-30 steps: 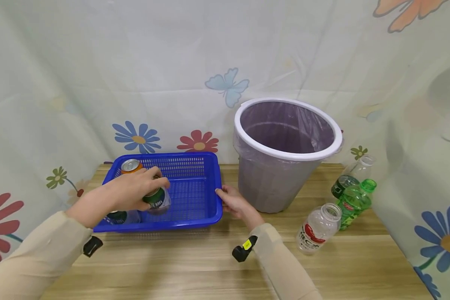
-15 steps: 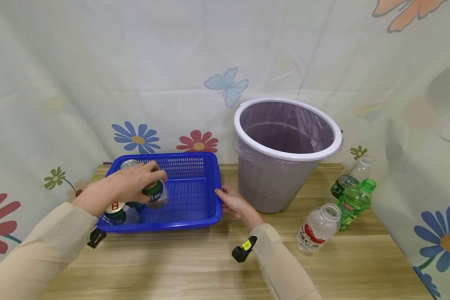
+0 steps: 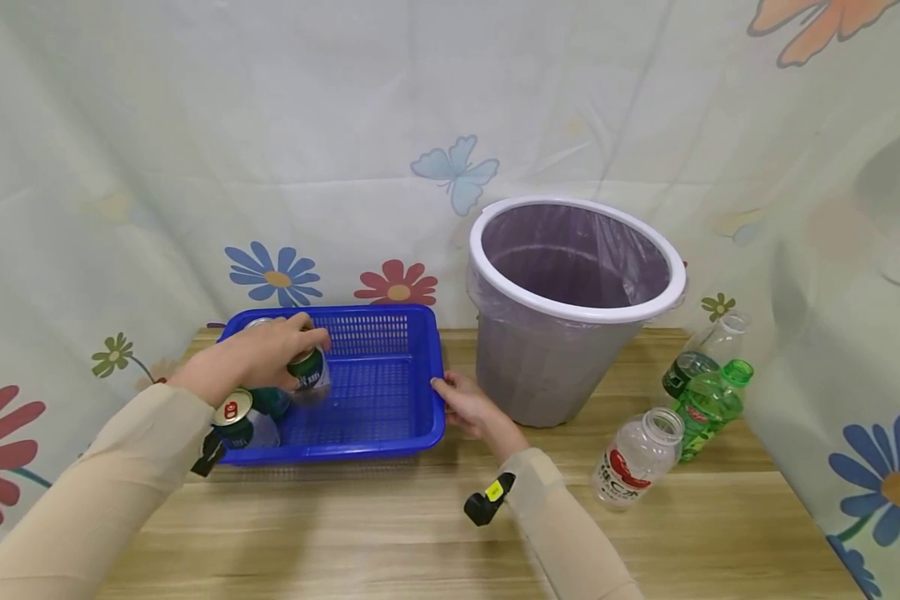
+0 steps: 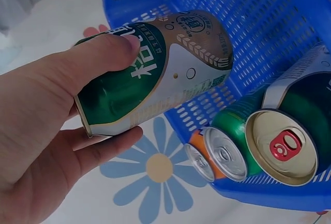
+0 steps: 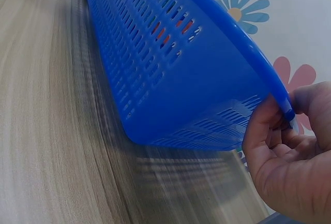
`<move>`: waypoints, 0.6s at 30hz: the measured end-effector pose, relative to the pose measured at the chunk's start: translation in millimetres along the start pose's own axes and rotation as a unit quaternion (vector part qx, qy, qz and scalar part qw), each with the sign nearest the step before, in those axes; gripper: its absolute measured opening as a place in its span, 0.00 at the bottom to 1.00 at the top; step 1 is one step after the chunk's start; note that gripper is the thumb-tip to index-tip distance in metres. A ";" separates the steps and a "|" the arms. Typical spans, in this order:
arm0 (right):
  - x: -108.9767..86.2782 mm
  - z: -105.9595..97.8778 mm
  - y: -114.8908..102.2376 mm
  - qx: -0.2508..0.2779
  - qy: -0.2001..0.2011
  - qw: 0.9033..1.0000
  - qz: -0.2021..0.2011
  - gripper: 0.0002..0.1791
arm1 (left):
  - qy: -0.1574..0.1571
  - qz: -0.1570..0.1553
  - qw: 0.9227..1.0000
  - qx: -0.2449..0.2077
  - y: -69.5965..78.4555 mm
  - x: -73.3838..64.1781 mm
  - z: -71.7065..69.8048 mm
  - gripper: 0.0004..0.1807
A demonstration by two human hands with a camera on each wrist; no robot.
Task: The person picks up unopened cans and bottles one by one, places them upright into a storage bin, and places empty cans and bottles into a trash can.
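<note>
My left hand grips a green and silver drink can over the left half of a blue plastic basket. In the left wrist view the can lies tilted between thumb and fingers, its lettered side showing. Other cans stand along the basket's left side: a dark green one with a red pull tab, a green one with a silver top and an orange one. My right hand pinches the basket's right rim, thumb on top and fingers curled underneath.
A grey bin with a white rim and clear liner stands right of the basket. Further right are a clear bottle with a red label, a green bottle and a clear dark-labelled bottle. A flowered curtain hangs behind the table.
My left hand has shifted slightly up and left with the can, and its forearm has swung right, uncovering the red-tabbed can and covering the orange one. My right hand keeps its place.
</note>
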State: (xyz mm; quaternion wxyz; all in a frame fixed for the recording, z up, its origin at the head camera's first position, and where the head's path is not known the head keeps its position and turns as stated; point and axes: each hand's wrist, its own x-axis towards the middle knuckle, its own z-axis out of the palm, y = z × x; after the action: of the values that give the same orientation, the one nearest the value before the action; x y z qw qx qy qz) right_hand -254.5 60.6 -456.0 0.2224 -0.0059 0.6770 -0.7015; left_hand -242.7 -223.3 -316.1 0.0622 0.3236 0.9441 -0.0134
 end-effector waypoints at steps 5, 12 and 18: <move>0.3 -0.1 0.5 0.002 0.003 1.000 -0.002 0.20 | -0.014 -0.017 1.000 -0.013 -6.2 7.6 1.6 0.27; 0.3 0.5 0.0 0.000 0.000 1.000 -0.003 0.20 | -0.014 -0.031 0.999 -0.016 -14.9 13.6 7.3 0.27; -0.5 0.7 -0.1 0.001 0.002 1.000 -0.002 0.20 | -0.008 -0.037 0.999 -0.019 -23.7 17.7 14.9 0.28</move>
State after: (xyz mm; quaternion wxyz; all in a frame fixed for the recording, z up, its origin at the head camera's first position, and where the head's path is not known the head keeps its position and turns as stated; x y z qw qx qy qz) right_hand -253.8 60.2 -455.7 0.2194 -0.0053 0.6770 -0.7025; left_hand -269.4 -232.2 -333.4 0.0755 0.2871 0.9549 -0.0005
